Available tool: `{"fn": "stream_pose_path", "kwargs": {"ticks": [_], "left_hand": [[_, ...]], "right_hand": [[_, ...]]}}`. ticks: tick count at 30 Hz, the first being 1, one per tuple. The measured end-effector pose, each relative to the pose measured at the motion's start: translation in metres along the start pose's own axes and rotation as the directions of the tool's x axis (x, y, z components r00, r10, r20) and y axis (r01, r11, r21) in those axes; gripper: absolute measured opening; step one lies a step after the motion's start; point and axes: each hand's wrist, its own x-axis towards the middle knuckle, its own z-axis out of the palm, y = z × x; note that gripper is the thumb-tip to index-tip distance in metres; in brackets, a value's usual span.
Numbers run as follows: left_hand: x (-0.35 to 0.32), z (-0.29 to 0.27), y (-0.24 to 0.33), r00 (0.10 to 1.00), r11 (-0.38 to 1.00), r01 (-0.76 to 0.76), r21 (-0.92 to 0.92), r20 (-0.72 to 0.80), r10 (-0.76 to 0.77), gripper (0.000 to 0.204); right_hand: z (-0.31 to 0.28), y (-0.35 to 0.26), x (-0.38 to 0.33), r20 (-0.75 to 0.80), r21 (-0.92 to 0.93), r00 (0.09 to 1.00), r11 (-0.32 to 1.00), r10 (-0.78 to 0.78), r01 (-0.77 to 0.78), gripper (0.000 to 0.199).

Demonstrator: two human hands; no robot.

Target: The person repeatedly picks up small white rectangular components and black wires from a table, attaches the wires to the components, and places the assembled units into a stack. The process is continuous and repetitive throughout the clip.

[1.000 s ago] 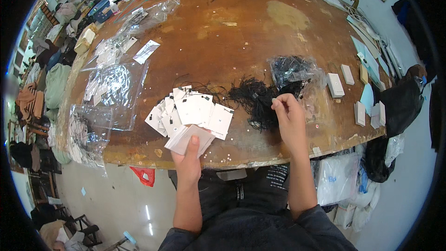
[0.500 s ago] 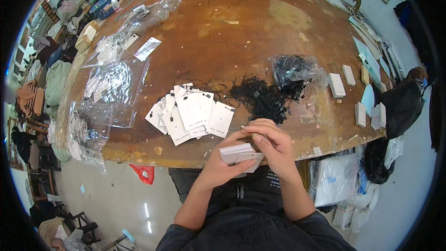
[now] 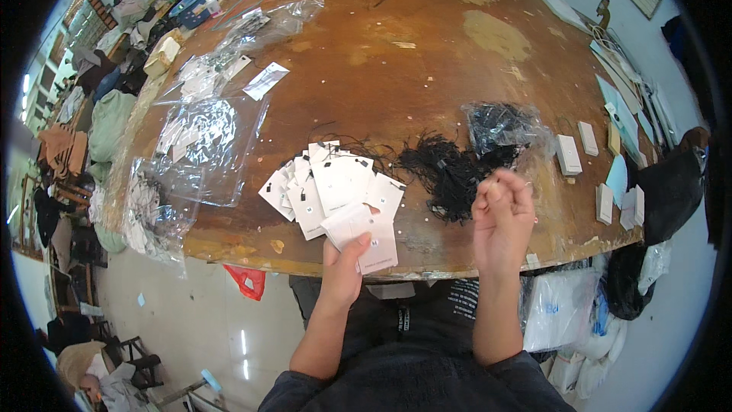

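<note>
My left hand (image 3: 341,267) grips a small stack of white tags (image 3: 357,227) at lower centre; my right hand (image 3: 502,217) pinches fingertips together, contents unclear.

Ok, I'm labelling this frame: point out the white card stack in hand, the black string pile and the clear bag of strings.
white card stack (image 3: 358,233), head view, top card.
black string pile (image 3: 442,172), head view, middle.
clear bag of strings (image 3: 503,126), head view, centre.

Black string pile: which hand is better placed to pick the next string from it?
Probably the right hand. It hovers raised, fingers pinched, just beside the black string pile, and whether it holds anything is unclear. The left hand is occupied gripping a small stack of white tags at the table edge.
</note>
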Motion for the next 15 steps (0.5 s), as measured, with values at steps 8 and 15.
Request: {"fn": "stream_pose_path", "kwargs": {"ticks": [8,15], "left_hand": [[0.002,0.015,-0.002,0.938,0.911,-0.266,0.315,-0.131,0.320,0.020],[-0.005,0.017,-0.004,0.929,0.879,-0.305,0.367,-0.088,0.359,0.015]], "right_hand": [[0.030,0.039,-0.031,0.294,-0.574,0.954,0.810,0.065,0.122,0.004],[0.041,0.038,-0.029,0.464,-0.706,0.882,0.564,-0.088,0.428,0.004]]}}
